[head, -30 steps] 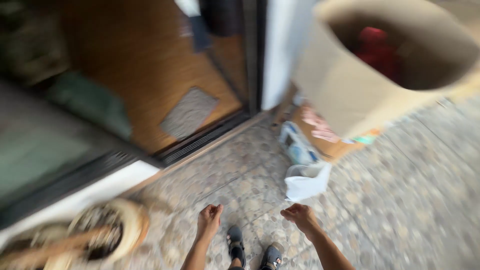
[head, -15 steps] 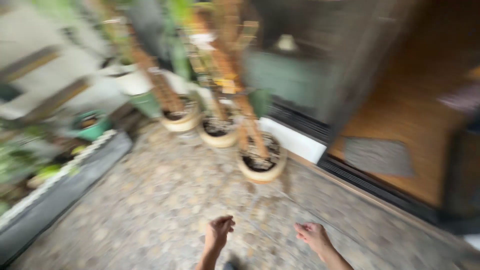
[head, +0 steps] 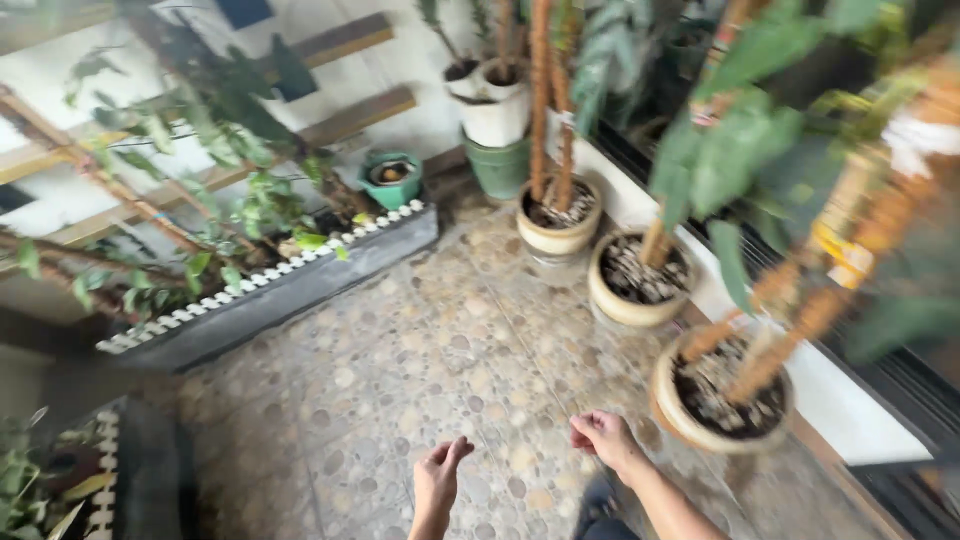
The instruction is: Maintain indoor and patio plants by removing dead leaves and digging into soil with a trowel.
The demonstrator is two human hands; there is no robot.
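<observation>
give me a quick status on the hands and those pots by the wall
Left hand open, empty. Right hand loosely curled, holding nothing visible. Nearest cream pot just right of the right hand, untouched. Pebble floor ahead, nothing between hands and pot.

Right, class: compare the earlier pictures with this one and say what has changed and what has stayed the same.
The view has swung from the doorway and cardboard box across to the row of potted plants: the nearest cream pot now sits at the right, with the grey planter bed at the left. Nothing was picked up or let go. The left hand and right hand remain empty, held out over the pebble floor.
</observation>
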